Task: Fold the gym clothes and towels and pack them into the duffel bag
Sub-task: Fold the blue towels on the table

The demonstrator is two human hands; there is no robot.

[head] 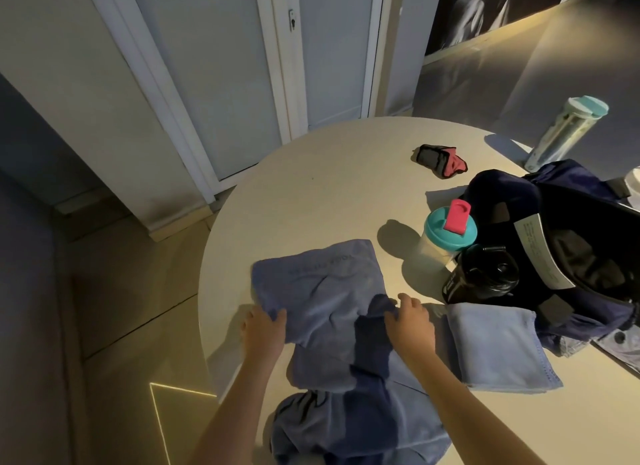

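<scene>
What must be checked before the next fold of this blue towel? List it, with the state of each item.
1. Both hands on the towel: left hand grips its left edge, right hand holds a bunched fold. Ok.
2. Towel lying flat: creased across the middle. Not ok.
3. Bare table beyond the towel for the fold. Ok.
4. Shaker and black bottle apart from the towel, to its right. Ok.
5. Duffel bag open. Ok.
6. Free room inside the bag: interior too dark. Cannot tell.
</scene>
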